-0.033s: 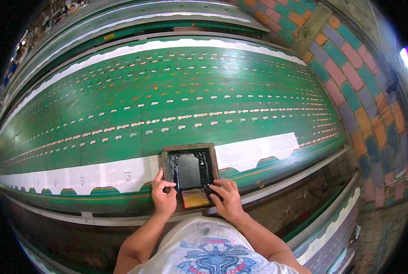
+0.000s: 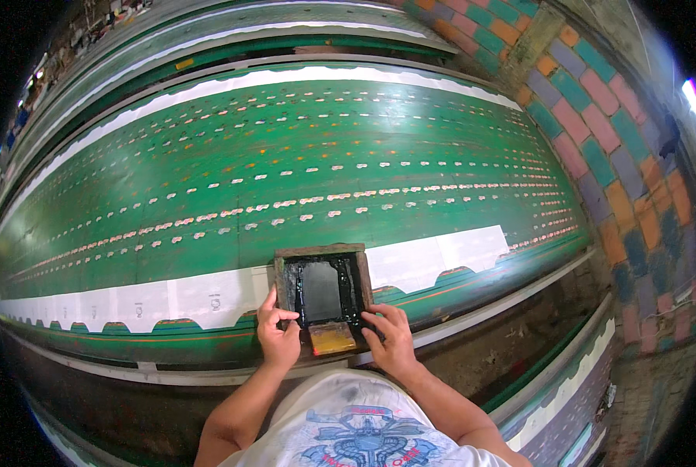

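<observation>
A small wooden screen printing frame [image 2: 320, 251] lies on a row of white cut pieces [image 2: 177, 294] along the near edge of the long green table. Black ink coats the inside of its rim around a dark mesh [image 2: 321, 292]. A yellow-handled squeegee [image 2: 331, 340] leans at the frame's near end; its lower part is hidden. My left hand [image 2: 279, 335] grips the frame's near left corner, thumb inward and fingers along the outer side. At the near right corner, my right hand [image 2: 389, 336] holds the frame with bent fingers and thumb.
Rows of small printed marks cover the green tabletop [image 2: 285, 140]. A white strip [image 2: 309, 74] runs along its far edge, with more long tables behind. Coloured paving [image 2: 597, 124] lies to the right. A pale rail [image 2: 480, 327] follows the near table edge, close to my body.
</observation>
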### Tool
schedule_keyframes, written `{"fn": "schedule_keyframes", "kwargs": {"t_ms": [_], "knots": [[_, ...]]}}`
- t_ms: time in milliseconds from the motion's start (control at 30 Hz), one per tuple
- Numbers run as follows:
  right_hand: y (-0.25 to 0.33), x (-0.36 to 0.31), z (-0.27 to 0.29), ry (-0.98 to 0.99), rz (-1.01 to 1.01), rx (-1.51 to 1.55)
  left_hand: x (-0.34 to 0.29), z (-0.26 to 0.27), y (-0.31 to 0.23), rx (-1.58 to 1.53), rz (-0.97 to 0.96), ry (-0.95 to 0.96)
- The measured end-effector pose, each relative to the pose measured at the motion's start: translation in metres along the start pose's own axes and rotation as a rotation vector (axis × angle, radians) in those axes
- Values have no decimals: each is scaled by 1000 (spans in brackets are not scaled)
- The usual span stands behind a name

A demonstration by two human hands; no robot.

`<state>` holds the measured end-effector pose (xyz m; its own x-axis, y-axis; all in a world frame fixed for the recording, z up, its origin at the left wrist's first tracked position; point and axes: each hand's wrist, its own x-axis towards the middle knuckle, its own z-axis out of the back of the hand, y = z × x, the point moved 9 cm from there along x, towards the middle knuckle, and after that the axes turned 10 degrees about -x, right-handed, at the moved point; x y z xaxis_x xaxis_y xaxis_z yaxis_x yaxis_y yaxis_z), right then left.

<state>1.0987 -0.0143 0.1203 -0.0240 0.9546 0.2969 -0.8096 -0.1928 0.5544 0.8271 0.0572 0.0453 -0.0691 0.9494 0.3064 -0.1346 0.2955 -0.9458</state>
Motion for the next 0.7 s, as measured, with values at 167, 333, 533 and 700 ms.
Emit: {"fn": "schedule_keyframes", "kwargs": {"t_ms": [167, 333, 533, 700], "knots": [[-82, -19, 29, -53, -259, 280, -2, -67, -23, -70, -59, 15], [-142, -18, 80, -109, -171, 198, -4, -151, -27, -80, -18, -35], [-184, -22, 130, -127, -57, 60, -17, -222, -8, -145, 81, -60], [-169, -13, 143, 2, 229, 50, -18, -243, 2, -181, 148, -43]]}}
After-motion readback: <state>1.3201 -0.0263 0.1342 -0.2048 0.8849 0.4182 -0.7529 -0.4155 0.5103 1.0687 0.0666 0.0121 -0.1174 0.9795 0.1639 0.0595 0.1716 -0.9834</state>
